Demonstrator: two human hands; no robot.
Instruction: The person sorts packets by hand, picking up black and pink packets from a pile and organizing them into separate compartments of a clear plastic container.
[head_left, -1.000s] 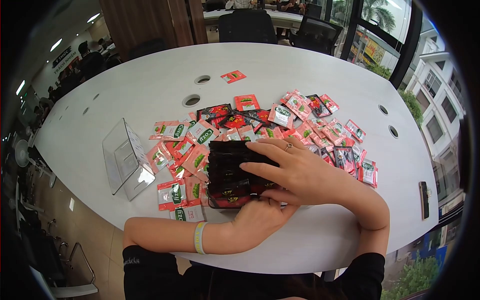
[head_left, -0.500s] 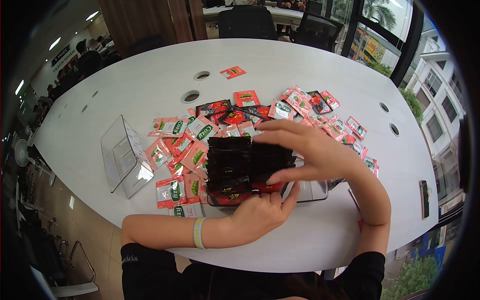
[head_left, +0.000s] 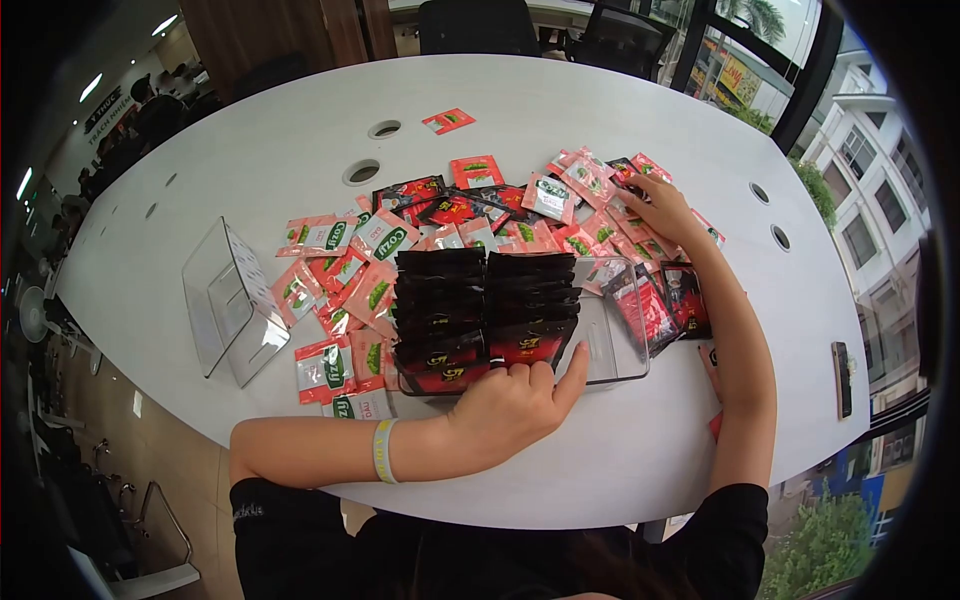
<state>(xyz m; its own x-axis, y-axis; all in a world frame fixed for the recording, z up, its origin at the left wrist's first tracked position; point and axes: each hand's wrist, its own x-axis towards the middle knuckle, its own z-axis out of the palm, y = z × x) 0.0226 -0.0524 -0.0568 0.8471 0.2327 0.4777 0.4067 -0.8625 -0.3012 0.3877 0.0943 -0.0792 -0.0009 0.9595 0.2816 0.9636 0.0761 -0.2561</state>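
Black-and-red sachet (head_left: 621, 172), partly covered: set just beyond right hand's (head_left: 661, 210) bent fingertips, long axis obscured; no grip can be confirmed. Farther from left hand (head_left: 508, 412), curled beside clear box (head_left: 603, 347); hold undetermined.

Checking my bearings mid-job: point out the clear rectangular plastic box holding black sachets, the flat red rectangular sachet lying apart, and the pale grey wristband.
Clear plastic box (head_left: 606, 345): head view, bare floor, right end.
Red sachet (head_left: 448, 121): head view, middle of its face.
Grey wristband (head_left: 382, 452): head view, middle of its visible band.
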